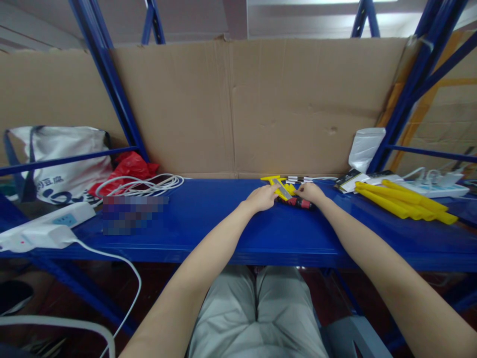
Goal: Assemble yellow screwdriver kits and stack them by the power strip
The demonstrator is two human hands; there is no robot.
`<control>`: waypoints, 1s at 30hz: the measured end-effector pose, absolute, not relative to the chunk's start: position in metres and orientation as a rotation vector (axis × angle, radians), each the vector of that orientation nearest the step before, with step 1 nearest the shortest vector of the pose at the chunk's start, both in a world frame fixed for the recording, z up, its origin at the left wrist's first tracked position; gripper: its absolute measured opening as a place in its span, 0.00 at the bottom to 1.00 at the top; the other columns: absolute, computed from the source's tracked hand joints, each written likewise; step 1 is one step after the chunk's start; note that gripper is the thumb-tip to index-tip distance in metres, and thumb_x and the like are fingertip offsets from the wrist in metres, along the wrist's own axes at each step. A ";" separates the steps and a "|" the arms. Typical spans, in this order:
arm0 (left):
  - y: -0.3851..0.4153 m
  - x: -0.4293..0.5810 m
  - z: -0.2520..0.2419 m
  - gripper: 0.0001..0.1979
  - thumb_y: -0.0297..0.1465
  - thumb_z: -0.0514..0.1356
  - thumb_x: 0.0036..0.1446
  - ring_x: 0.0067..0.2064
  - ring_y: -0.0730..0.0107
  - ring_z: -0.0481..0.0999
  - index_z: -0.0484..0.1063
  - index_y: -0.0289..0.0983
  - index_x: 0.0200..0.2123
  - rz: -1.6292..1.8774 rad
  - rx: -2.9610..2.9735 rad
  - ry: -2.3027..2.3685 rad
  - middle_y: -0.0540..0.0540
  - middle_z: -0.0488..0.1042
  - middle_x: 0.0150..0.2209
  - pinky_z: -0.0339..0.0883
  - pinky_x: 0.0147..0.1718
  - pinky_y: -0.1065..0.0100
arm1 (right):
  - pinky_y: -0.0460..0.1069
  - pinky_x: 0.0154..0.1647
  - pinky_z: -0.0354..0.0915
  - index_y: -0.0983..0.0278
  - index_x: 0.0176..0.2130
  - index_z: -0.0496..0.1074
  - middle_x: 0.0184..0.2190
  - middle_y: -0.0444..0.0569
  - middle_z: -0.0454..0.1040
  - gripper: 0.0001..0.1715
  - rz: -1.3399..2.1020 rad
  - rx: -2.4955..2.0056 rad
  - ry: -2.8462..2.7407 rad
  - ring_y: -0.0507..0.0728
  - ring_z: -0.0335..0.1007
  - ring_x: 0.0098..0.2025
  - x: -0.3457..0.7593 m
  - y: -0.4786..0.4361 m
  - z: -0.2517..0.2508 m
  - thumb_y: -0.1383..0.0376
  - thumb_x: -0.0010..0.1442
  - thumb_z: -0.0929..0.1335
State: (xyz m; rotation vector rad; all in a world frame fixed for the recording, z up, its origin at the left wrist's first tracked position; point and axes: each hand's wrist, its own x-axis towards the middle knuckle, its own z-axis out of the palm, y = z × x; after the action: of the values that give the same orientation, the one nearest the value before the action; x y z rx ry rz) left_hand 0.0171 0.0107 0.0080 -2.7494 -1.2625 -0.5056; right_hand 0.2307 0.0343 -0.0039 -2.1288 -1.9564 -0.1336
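Note:
Toward the back of the blue table [208, 219], my left hand [263, 198] is closed on a yellow piece with a flat grey strip [282, 190]. The grey strip slants down to the right. Just right of it, my right hand [311, 193] has its fingers pinched together beside small yellow parts [289, 188]; what they hold, if anything, is too small to make out. A red and black tool, like a screwdriver handle [301, 203], lies on the table below both hands. Another yellow piece [271, 178] shows behind my left hand.
Black-and-white marker-like sticks [298, 179] lie behind the hands. Long yellow tubes [404, 201] and small boxes [352, 180] sit at right, near a power strip [434, 188]. At left are coiled white cable [156, 185], a red bag [130, 169] and a cloth bag [69, 164].

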 end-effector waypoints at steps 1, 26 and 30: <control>0.011 0.017 0.008 0.22 0.30 0.50 0.64 0.57 0.63 0.70 0.60 0.38 0.61 -0.508 -2.749 -1.262 0.41 0.70 0.57 0.64 0.53 0.63 | 0.49 0.36 0.64 0.63 0.35 0.79 0.39 0.57 0.79 0.16 -0.141 -2.123 -1.976 0.62 0.74 0.43 0.230 0.034 -0.003 0.60 0.59 0.64; 0.016 0.017 0.005 0.23 0.30 0.51 0.63 0.58 0.62 0.69 0.60 0.38 0.61 -0.545 -2.811 -1.218 0.41 0.69 0.58 0.63 0.54 0.62 | 0.46 0.33 0.62 0.66 0.32 0.77 0.33 0.56 0.78 0.11 -0.204 -1.987 -1.766 0.59 0.74 0.37 0.243 0.025 0.003 0.67 0.54 0.64; 0.016 0.018 0.005 0.23 0.30 0.51 0.63 0.59 0.62 0.68 0.60 0.38 0.61 -0.553 -2.813 -1.220 0.41 0.68 0.58 0.63 0.55 0.62 | 0.47 0.35 0.63 0.67 0.30 0.75 0.30 0.54 0.77 0.08 -0.091 -1.736 -1.466 0.57 0.72 0.35 0.250 0.023 0.010 0.67 0.53 0.66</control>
State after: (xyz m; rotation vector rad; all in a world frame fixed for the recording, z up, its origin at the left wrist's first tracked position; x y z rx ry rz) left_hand 0.0175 0.0157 0.0053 -2.8132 -1.2198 -0.5529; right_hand 0.2505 0.0229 0.0098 -1.7358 -1.4657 -0.0914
